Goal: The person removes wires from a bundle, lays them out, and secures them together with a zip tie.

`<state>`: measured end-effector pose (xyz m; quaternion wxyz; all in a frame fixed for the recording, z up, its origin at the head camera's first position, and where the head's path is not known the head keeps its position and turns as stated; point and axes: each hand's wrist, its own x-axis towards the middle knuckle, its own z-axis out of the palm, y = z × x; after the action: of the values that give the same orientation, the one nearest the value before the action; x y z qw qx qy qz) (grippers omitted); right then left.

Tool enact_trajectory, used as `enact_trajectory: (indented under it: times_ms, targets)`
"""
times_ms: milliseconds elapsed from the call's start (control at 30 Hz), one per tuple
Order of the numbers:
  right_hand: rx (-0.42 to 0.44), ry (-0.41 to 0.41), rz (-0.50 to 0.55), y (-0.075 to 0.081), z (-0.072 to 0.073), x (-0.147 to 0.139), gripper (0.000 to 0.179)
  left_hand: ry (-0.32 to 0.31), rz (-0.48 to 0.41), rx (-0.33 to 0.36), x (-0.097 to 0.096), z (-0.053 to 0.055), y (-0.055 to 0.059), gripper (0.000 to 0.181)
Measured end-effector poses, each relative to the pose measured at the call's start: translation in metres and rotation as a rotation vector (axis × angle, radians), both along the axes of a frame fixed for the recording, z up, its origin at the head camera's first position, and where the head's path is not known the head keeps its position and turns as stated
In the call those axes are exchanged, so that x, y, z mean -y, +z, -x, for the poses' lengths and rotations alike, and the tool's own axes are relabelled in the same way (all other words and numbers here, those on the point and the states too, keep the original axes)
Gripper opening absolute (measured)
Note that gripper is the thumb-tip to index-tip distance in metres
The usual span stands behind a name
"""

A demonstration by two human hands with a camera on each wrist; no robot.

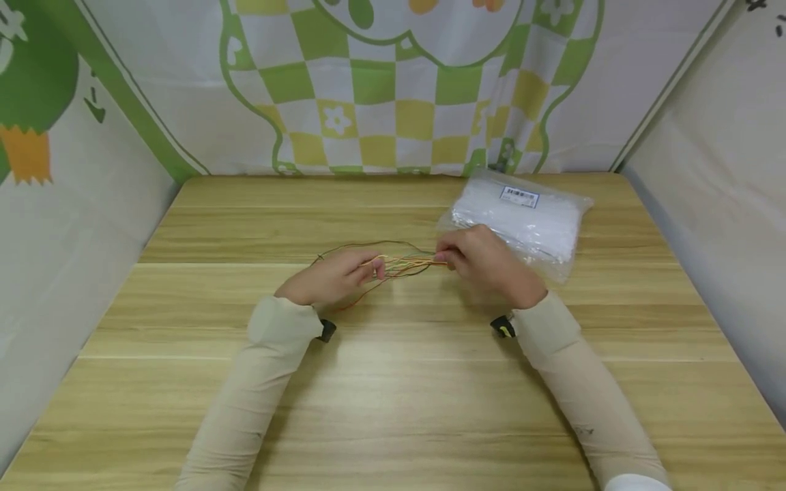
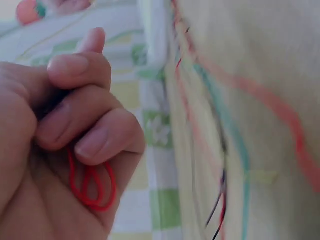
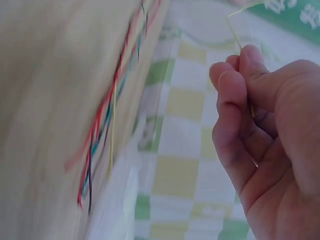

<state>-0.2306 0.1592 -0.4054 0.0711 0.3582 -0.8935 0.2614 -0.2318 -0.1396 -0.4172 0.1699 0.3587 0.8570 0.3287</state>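
Thin coloured cords (image 1: 410, 262) in red, yellow, teal and black stretch in a loose bundle between the two hands in the head view. My left hand (image 1: 340, 276) has its fingers curled over a looped red cord (image 2: 92, 196), which hangs out against the palm in the left wrist view. To the right, my right hand (image 1: 482, 262) pinches a thin yellow cord (image 3: 233, 29) between thumb and fingers. Its upper end rises bent above the fingertips in the right wrist view. More cords (image 3: 102, 112) lie along the wooden tabletop.
A clear plastic bag (image 1: 522, 218) with white contents and a barcode label lies at the back right, just behind the right hand. The wooden table (image 1: 393, 409) meets a patterned cloth wall (image 1: 393, 116) at its far edge. Cloth walls flank both sides.
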Motion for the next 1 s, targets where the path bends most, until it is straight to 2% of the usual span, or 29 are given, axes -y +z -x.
enact_trajectory:
  times_ms: [67,167,300,400,600,800,1000]
  targets:
    - [0.020,-0.044,0.004,0.001,0.004,-0.010,0.016,0.016,-0.011,0.034,0.008,0.002,0.003,0.028]
    - [0.081,-0.071,0.019,0.002,0.008,-0.023,0.018,0.008,-0.020,0.093,0.018,0.003,0.009,0.027]
    - [0.130,-0.038,0.016,0.001,0.013,-0.030,0.018,-0.037,-0.066,0.141,0.025,0.005,0.012,0.028]
    - [0.138,-0.014,0.017,0.001,0.014,-0.031,0.017,-0.048,-0.098,0.162,0.028,0.005,0.012,0.029]
    - [0.137,-0.022,0.031,0.001,0.015,-0.033,0.016,-0.010,-0.118,0.220,0.033,0.004,0.012,0.026]
    - [0.162,-0.049,0.026,0.002,0.015,-0.034,0.015,-0.005,-0.158,0.211,0.038,0.006,0.011,0.033]
    - [0.185,-0.080,0.005,0.002,0.018,-0.040,0.019,0.062,-0.257,0.103,0.050,0.011,0.011,0.036]
